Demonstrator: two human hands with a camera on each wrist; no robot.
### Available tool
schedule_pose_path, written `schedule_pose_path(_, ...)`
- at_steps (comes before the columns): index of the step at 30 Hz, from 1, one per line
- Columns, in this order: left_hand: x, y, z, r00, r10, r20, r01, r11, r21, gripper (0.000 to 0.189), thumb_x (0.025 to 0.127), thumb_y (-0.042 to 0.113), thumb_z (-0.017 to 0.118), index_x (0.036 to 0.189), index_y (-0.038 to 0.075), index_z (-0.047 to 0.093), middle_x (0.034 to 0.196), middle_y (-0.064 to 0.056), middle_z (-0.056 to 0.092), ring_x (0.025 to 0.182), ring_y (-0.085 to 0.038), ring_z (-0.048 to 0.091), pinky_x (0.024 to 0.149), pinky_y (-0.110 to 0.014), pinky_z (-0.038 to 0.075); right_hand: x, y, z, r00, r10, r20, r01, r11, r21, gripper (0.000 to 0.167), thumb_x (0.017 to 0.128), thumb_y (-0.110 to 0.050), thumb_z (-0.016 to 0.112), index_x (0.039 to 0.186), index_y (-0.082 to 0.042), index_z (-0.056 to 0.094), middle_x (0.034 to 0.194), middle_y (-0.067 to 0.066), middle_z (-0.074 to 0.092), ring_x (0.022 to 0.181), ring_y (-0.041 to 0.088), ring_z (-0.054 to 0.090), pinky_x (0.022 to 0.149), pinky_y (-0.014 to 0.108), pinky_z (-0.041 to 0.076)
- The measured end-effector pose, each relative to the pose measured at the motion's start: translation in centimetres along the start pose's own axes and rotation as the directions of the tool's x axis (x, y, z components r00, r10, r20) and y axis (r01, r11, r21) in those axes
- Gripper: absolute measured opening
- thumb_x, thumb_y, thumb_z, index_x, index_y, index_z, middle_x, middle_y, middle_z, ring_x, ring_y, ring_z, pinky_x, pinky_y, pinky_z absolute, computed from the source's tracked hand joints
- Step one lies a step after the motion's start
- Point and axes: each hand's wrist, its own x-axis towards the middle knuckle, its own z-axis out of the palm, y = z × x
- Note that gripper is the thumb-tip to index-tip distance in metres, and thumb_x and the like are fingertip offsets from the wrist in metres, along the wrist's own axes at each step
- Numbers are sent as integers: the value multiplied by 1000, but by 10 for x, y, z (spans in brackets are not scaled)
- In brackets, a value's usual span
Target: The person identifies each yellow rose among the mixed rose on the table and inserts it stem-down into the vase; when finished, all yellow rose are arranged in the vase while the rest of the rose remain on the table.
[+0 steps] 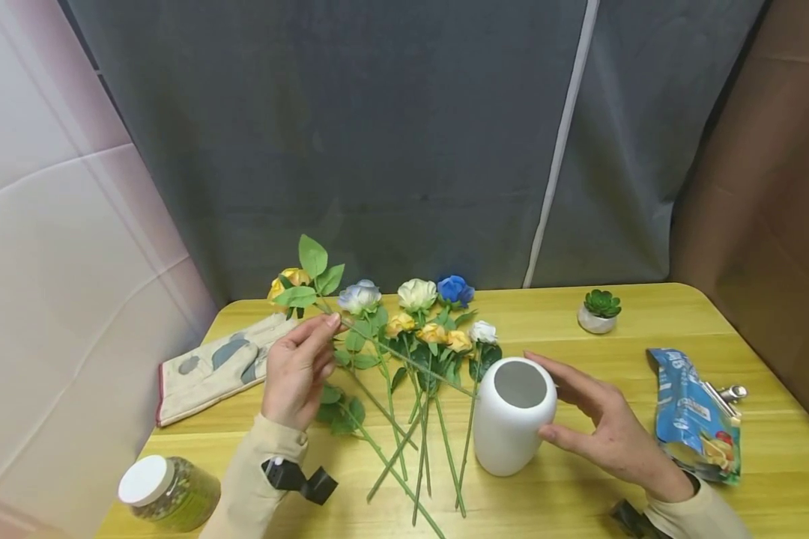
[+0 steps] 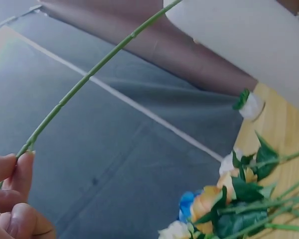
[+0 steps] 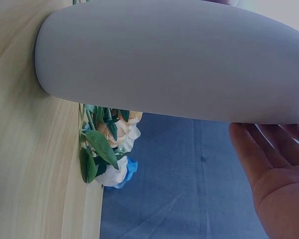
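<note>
A yellow artificial rose [image 1: 297, 277] with green leaves is held up by its stem [image 2: 79, 84], which my left hand [image 1: 300, 367] pinches between thumb and fingertips. The stem slants down to the right, its far end by the left side of a white vase [image 1: 508, 442]. Upright on the table, the vase shows a wide round mouth. My right hand [image 1: 603, 419] holds its upper right side, thumb in front and fingers behind; the right wrist view shows fingertips [image 3: 239, 130] against the wall. Left of the vase lie several loose roses, among them a blue rose [image 1: 455, 290] and a white rose [image 1: 482, 332].
A beige glove [image 1: 205, 378] lies at the left of the wooden table [image 1: 566, 494], with a white-lidded jar [image 1: 175, 498] nearer me. At the right are a small potted succulent [image 1: 598, 311] and a blue pouch [image 1: 691, 412] with a metal clip. Grey cloth [image 1: 377, 150] hangs behind.
</note>
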Motion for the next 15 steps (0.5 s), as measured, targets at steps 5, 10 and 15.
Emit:
schedule_pose_path(5,-4,3,5,998,63,-11,-64,996,-68,19,100,7,67,86,13,77,83,3,76,41,0,29,49,-23,13,0,-1,1,1000,-6,2,6,1000,4,80,84,7,78,154,-15,47,152,-2,55,133,5,56,102,22,51)
schedule_pose_path(10,-9,4,10,993,116,-20,-117,990,-84,15,98,5,68,87,10,78,85,0,78,41,-1,28,48,-24,13,1,-2,1,1000,-16,-1,16,1000,9,80,84,8,79,154,-14,47,152,-3,55,133,5,56,102,22,51)
schedule_pose_path(15,-11,3,18,982,189,-13,-190,979,-70,17,98,1,67,86,8,77,81,0,77,41,-1,28,48,-24,15,1,-3,2,1000,-18,-7,19,1000,12,80,83,8,79,154,-13,47,152,-2,55,133,4,56,101,22,51)
